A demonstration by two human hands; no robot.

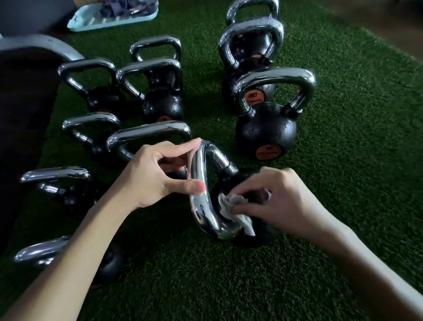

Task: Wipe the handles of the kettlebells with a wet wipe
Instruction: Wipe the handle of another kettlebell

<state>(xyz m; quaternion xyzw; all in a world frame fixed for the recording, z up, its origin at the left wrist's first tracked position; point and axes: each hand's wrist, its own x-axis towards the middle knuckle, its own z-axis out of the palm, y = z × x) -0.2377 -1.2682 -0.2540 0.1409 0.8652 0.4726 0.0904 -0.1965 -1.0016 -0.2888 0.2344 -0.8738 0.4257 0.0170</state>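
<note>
Low in the centre of the frame, on a floor of green artificial turf (358,160), a round black cast-iron kettlebell (260,235) is standing with its thick, mirror-bright chrome handle (201,212) turned edge-on to the camera. The loop's long axis is running from mid-frame down toward the viewer.

The left hand (153,175) is steadying the loop from the left. Its grip is narrow, with the forefinger touching the far bend and the thumb pressing the side of the bar.

The right hand (277,195) is lying right of the handle, over the ball, its grip pinching a crumpled white wet wipe (232,207). The wipe is pressing on the inner face of the bar at its nearer bend, close to where handle and body are joining.

Most of the bar is lying above the wipe in the frame, so the stroke is probably going to be travelling up along the curve. The right hand is nearer that work, and the left thumb is sitting close to its path.

The chrome is looking smooth and slick, the ball matte and pebbled, the turf bristly.

More black kettlebells with chrome handles (273,88) are standing in rows at left and upper right, and some of the handles are looking beaded with droplets. A pale blue tray (78,24) holding dark cloth is lying at upper left.
</note>
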